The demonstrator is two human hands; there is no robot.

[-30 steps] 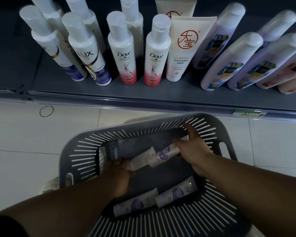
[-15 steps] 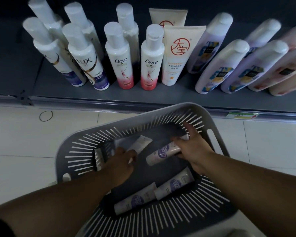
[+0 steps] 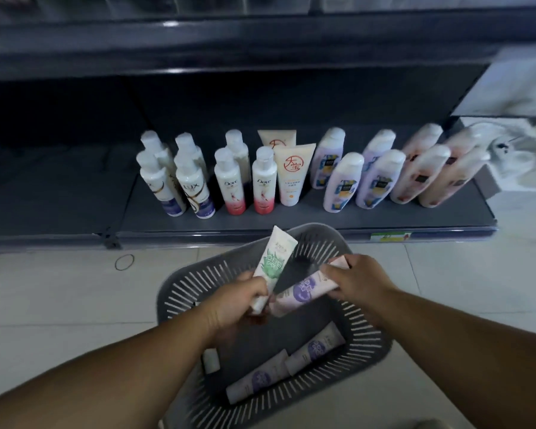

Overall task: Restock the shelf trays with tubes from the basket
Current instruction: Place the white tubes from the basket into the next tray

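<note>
A grey slotted basket (image 3: 180,292) sits on the floor before the bottom shelf. My left hand (image 3: 235,305) grips a white tube with a green print (image 3: 274,261), held upright above the basket. My right hand (image 3: 358,280) grips a white tube with a purple print (image 3: 302,291), slanted across the basket's middle. Two more purple-print tubes (image 3: 314,348) (image 3: 259,380) lie on the basket floor, and a small white piece (image 3: 211,360) lies near its left wall.
The dark bottom shelf (image 3: 291,221) carries Lux bottles (image 3: 195,190), Dove bottles (image 3: 263,187), two orange-logo tubes (image 3: 291,174) and leaning lilac and pink bottles (image 3: 372,181). The shelf's left part (image 3: 53,193) is bare. A rubber band (image 3: 124,262) lies on the tiled floor.
Both hands have lifted out of the basket, each holding a tube. The green-print tube now stands upright. The view has pulled back and up, showing more of the shelf.
</note>
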